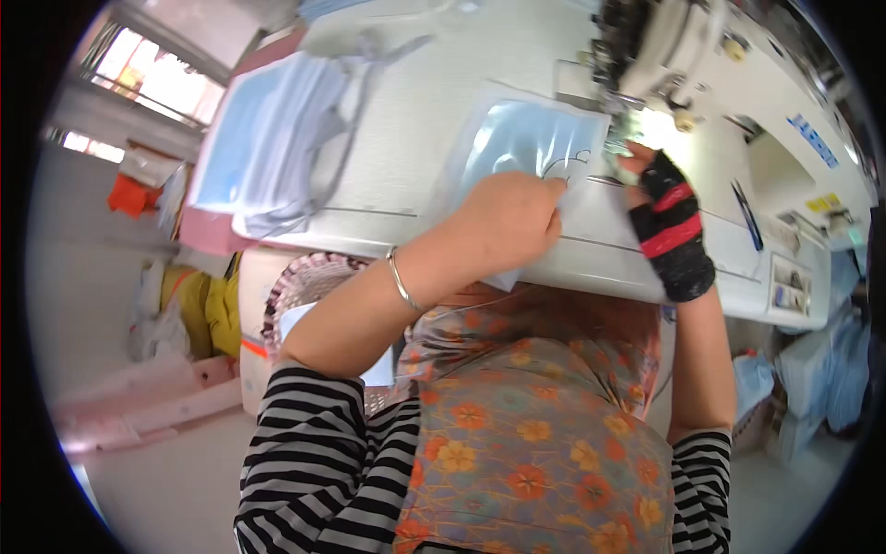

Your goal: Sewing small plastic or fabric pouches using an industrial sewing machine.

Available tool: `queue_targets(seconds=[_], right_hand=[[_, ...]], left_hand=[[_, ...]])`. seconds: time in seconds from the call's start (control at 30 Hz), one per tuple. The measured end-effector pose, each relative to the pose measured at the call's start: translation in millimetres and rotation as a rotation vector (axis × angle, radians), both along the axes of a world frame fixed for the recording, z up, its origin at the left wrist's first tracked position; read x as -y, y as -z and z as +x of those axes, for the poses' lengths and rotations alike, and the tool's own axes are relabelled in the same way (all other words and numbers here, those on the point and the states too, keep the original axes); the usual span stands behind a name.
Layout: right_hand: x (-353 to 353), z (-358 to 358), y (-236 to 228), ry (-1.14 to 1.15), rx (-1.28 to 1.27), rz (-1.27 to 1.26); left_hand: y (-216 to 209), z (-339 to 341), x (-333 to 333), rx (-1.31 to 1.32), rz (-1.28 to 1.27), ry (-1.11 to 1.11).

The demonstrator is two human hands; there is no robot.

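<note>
My left hand point(517, 222), bare with a silver bangle at the wrist, is closed on the near edge of a light blue sheet point(517, 129) with a pale translucent border and a thin dark line drawing. The sheet lies flat on the white sewing table point(406, 129), its right corner beside the lit needle area of a sewing machine point(711, 55). My right hand point(674, 231) wears a black and red fingerless glove. Its curled fingers come together just right of the sheet, close under the machine's head; what they pinch is too small to make out.
A stack of similar blue and white pieces point(272, 138) sits on the table's left side. Dark thread snips point(748, 217) and a small compartment tray point(789, 284) lie at the right. Below the table edge stands a woven basket point(286, 286). Blue pieces point(821, 360) hang at far right.
</note>
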State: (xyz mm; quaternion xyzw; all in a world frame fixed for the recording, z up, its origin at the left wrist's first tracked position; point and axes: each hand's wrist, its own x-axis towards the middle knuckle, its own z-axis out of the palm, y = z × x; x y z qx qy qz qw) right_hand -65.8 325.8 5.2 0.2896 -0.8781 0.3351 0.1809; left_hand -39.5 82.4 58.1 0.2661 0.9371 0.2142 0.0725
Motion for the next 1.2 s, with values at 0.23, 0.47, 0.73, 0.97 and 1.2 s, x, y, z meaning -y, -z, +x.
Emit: queue_targets(seconds=[0.23, 0.47, 0.73, 0.97, 1.2], right_hand=[[9.4, 26.3, -0.6, -0.115, -0.038, 0.152], [8.8, 29.6, -0.7, -0.119, -0.048, 0.141], [5.7, 25.0, 0.9, -0.147, 0.008, 0.102], [-0.5, -38.1, 13.0, 0.006, -0.204, 0.337], [1.1, -29.8, 14.5, -0.006, -0.204, 0.272]], left_hand=[[15.4, -17.8, -25.4, -0.134, 0.046, 0.038], [48.7, -46.9, -28.1, -0.665, 0.189, 0.1], [52.6, -41.8, -24.0, -0.685, 0.06, 0.095], [56.2, -59.4, -36.6, -0.722, 0.069, 0.076], [59.9, -58.8, -43.6, -0.711, 0.073, 0.02]])
